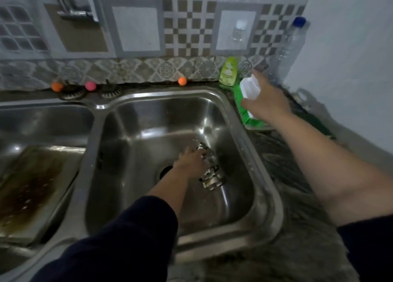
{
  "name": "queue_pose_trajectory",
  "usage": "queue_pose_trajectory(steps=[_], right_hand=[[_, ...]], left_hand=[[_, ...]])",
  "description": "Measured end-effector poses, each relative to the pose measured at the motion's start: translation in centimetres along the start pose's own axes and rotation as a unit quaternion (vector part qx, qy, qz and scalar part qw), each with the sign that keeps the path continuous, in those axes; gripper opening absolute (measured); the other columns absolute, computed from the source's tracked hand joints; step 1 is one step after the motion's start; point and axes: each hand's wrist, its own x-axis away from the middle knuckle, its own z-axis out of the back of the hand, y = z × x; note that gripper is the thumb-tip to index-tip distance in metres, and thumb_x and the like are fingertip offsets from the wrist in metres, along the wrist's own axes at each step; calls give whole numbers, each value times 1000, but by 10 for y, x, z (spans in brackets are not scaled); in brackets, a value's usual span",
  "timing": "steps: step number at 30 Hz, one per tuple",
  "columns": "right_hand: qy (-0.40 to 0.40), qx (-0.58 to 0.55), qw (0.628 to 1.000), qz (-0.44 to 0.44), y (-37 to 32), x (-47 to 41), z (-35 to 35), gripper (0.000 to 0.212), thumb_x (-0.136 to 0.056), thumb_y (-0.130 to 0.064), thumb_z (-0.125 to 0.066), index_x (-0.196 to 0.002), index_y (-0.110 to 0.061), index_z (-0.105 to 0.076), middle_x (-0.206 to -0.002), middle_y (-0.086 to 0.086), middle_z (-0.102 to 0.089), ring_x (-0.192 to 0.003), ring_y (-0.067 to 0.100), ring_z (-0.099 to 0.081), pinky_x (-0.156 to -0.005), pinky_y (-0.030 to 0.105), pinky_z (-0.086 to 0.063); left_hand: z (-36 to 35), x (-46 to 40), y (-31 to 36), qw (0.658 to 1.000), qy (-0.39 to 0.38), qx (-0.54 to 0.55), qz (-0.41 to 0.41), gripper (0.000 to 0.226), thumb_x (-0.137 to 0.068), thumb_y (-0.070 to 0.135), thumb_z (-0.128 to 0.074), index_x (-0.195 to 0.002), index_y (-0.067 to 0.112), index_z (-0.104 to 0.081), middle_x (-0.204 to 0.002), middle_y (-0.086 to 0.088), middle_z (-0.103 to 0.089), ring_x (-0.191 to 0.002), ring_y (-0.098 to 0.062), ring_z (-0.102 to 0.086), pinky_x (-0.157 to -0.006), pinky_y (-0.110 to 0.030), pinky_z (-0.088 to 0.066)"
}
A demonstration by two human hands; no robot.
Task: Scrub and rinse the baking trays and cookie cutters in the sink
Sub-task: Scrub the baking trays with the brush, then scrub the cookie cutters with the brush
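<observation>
Several metal cookie cutters lie in a heap on the bottom of the right sink basin, just right of the drain. My left hand reaches down into the basin, its fingers curled over the top of the heap. A stained, brown-crusted baking tray leans in the left basin. On the counter at the sink's far right corner, my right hand grips a white plastic object that sits above something green; blur hides what it is.
A green dish soap bottle stands against the tiled wall, with a clear water bottle further right. Small orange and pink balls lie along the back ledge. A dark speckled counter runs right of the sink.
</observation>
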Motion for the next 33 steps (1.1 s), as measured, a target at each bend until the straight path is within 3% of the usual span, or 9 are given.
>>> queue_pose_trajectory(steps=[4, 7, 10, 14, 17, 21, 24, 30, 33], right_hand=[[10, 41, 999, -24, 34, -31, 13, 69, -85, -33, -64, -146, -26, -33, -140, 11, -49, -124, 34, -49, -92, 35, -42], [-21, 78, 997, -12, 49, -48, 3, 59, -89, -38, -56, -144, -26, -38, -141, 9, -49, -123, 34, -49, -90, 36, -43], [-48, 114, 992, 17, 52, -58, -11, 57, -89, -43, -46, -145, -34, -37, -140, 5, -52, -117, 32, -54, -82, 33, -43], [-62, 83, 995, 12, 54, -61, -29, 57, -89, -38, -56, -143, -35, -39, -143, 4, -46, -125, 29, -49, -91, 34, -43], [-48, 60, 997, 11, 56, -62, -40, 64, -86, -35, -62, -145, -36, -37, -143, 4, -46, -124, 29, -49, -91, 35, -43], [-45, 60, 997, 20, 53, -61, -40, 66, -87, -31, -63, -146, -34, -34, -139, 6, -51, -125, 30, -48, -90, 36, -44], [-31, 76, 997, 4, 49, -58, -37, 64, -87, -31, -62, -145, -35, -36, -140, 5, -48, -124, 30, -49, -87, 36, -43], [26, 60, 998, -4, 31, -40, -10, 64, -85, -33, -64, -144, -31, -38, -144, 4, -47, -128, 29, -47, -98, 37, -42], [52, 29, 998, 22, 14, -27, -1, 66, -84, -35, -66, -144, -31, -39, -143, 1, -48, -127, 25, -48, -98, 36, -42]], left_hand=[[-37, -12, 12, 995, -43, -79, -39, 91, -79, 55, -68, -151, 41, -14, -158, -6, 2, -145, -39, -7, -112, -54, -28], [-50, -19, 13, 983, -77, -163, -37, 78, -85, 50, -64, -149, 43, -20, -158, -1, 9, -143, -35, -8, -109, -52, -34], [-50, -22, 10, 979, -61, -192, -25, 64, -86, 48, -62, -143, 42, -34, -156, 1, -1, -139, -31, -17, -104, -50, -40], [-41, -34, -4, 990, -16, -141, 6, 37, -91, 40, -58, -128, 43, -53, -151, 6, -15, -132, -26, -35, -99, -45, -45], [-33, -40, -13, 994, 41, -98, 37, 26, -93, 31, -53, -117, 35, -63, -143, 3, -36, -118, -26, -52, -92, -42, -49], [-23, -43, -25, 996, 64, -30, 58, 29, -95, 21, -50, -120, 21, -65, -138, -2, -49, -116, -28, -55, -74, -15, -43], [-12, -38, -27, 996, 64, -16, 66, 27, -95, 15, -51, -118, 16, -66, -134, -7, -54, -118, -28, -53, -91, -29, -44], [-8, -19, -23, 995, 57, -33, 74, 32, -98, 17, -45, -125, 7, -59, -132, -13, -54, -120, -29, -53, -96, -37, -47], [-1, -7, -18, 993, 103, 13, 51, 35, -101, 21, -44, -129, 5, -56, -134, -15, -50, -123, -28, -49, -100, -37, -44]])
